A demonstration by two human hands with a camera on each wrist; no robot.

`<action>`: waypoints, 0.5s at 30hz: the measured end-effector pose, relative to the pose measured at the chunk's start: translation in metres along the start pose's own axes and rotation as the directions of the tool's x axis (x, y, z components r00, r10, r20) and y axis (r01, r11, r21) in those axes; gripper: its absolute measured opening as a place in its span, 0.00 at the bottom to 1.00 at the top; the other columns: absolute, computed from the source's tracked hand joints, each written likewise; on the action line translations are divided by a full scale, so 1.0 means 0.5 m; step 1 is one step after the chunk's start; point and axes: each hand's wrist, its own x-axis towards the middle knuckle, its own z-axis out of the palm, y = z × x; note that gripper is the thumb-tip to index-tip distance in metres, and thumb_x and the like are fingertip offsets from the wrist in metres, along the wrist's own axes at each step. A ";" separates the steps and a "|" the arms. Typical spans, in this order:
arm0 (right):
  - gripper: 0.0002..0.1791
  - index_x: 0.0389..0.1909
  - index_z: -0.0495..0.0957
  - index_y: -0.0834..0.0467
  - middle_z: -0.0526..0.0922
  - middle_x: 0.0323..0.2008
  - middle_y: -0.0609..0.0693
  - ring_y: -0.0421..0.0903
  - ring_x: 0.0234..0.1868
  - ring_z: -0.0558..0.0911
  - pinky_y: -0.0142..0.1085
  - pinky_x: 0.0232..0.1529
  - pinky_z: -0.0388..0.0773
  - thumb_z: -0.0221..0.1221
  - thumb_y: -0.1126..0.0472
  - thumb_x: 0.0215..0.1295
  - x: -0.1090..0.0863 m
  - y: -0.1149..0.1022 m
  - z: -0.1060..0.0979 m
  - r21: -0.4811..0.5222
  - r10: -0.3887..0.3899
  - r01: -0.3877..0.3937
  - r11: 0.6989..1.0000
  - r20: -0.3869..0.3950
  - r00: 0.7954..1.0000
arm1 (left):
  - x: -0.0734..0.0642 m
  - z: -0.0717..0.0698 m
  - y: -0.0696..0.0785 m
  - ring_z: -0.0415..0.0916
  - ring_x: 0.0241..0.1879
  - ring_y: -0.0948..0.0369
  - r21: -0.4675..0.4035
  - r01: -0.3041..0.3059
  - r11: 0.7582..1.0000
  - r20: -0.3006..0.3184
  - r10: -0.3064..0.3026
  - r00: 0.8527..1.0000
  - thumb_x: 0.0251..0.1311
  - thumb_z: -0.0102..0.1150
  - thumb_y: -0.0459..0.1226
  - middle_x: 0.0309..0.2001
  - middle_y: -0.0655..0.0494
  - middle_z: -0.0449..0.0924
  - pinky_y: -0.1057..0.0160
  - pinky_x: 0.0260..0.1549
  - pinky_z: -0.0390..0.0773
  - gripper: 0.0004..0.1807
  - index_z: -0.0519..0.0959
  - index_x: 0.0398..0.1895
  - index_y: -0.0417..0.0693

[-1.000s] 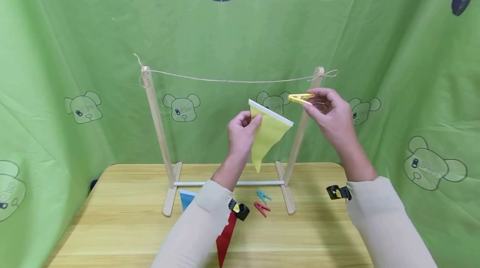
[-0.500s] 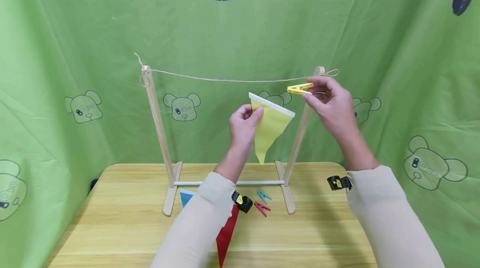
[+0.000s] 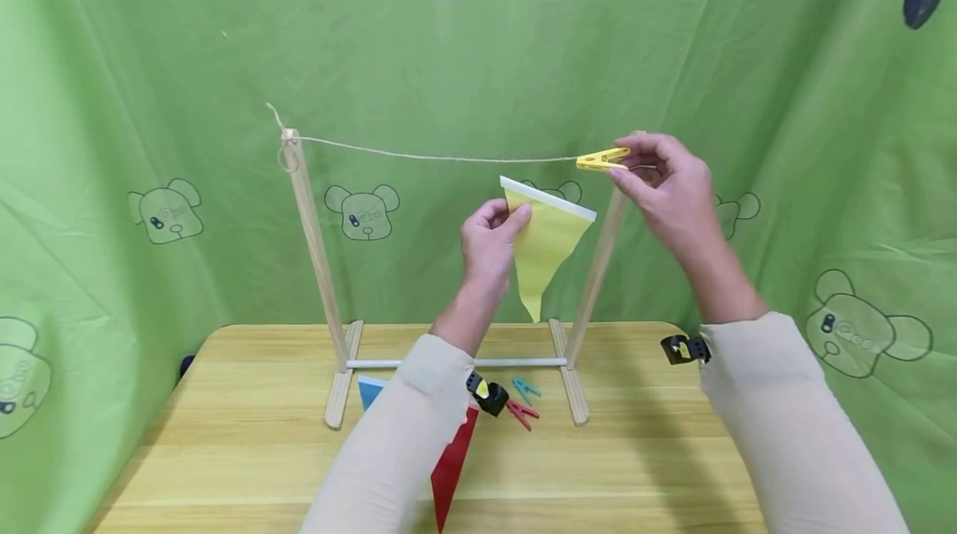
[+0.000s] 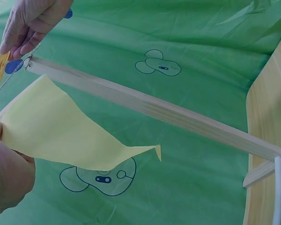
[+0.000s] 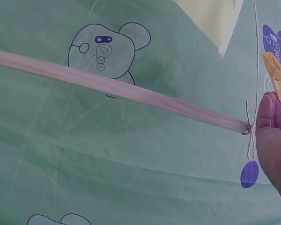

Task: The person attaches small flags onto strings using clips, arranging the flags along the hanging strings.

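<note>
A yellow triangular pennant (image 3: 549, 243) with a white top band hangs point down from my left hand (image 3: 489, 239), pinched near its left corner between thumb and fingers. In the left wrist view the tip of the pennant (image 4: 79, 131) is bent over. My right hand (image 3: 669, 185) pinches a yellow clothespin (image 3: 601, 159) by its handle ends. The clothespin's nose overlaps the right part of the twine (image 3: 449, 158) in the head view. In the right wrist view the clothespin (image 5: 275, 77) appears a little to the side of the twine (image 5: 256, 56).
Two wooden posts (image 3: 317, 260) joined by a white rod (image 3: 516, 363) hold up the twine. On the wooden table (image 3: 239, 451) lie a teal clothespin (image 3: 527, 389), a red clothespin (image 3: 522, 414), a red pennant (image 3: 452, 467) and a blue pennant (image 3: 370, 391), the last two partly behind my left sleeve.
My right hand has raised the yellow clothespin up to the twine's level. The left hand has lifted the yellow pennant slightly up and to the right.
</note>
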 end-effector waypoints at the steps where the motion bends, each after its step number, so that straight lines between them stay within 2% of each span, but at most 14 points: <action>1: 0.20 0.58 0.79 0.64 0.81 0.48 0.44 0.37 0.45 0.81 0.20 0.46 0.80 0.67 0.67 0.66 0.002 -0.002 -0.002 -0.005 -0.003 0.003 1.000 -0.002 1.000 | 0.000 0.001 0.001 0.79 0.34 0.64 -0.003 -0.001 1.000 -0.001 0.001 1.000 0.57 0.73 0.28 0.33 0.57 0.82 0.69 0.39 0.85 0.11 0.85 0.43 0.34; 5: 0.21 0.59 0.79 0.66 0.81 0.43 0.41 0.35 0.43 0.81 0.19 0.43 0.79 0.68 0.66 0.66 0.010 -0.004 -0.009 -0.035 -0.001 0.001 0.999 -0.005 1.000 | 0.000 0.006 0.004 0.78 0.34 0.64 -0.008 0.005 1.000 -0.012 -0.005 1.000 0.56 0.73 0.28 0.33 0.58 0.82 0.70 0.39 0.84 0.11 0.85 0.43 0.34; 11: 0.22 0.59 0.79 0.66 0.81 0.42 0.42 0.36 0.43 0.80 0.19 0.44 0.79 0.68 0.68 0.65 0.020 -0.006 -0.020 -0.036 0.004 -0.004 0.999 -0.013 1.000 | 0.002 0.015 0.006 0.78 0.35 0.64 -0.024 -0.001 1.000 -0.014 0.001 1.000 0.56 0.73 0.27 0.34 0.57 0.82 0.70 0.40 0.84 0.11 0.85 0.43 0.34; 15: 0.21 0.59 0.80 0.65 0.79 0.42 0.39 0.35 0.42 0.80 0.18 0.44 0.78 0.68 0.65 0.66 0.025 -0.006 -0.027 -0.082 -0.001 0.001 0.997 -0.008 1.000 | 0.001 0.020 0.009 0.79 0.34 0.64 -0.045 -0.009 0.999 -0.008 0.009 1.000 0.56 0.72 0.27 0.33 0.57 0.82 0.70 0.39 0.84 0.12 0.85 0.43 0.33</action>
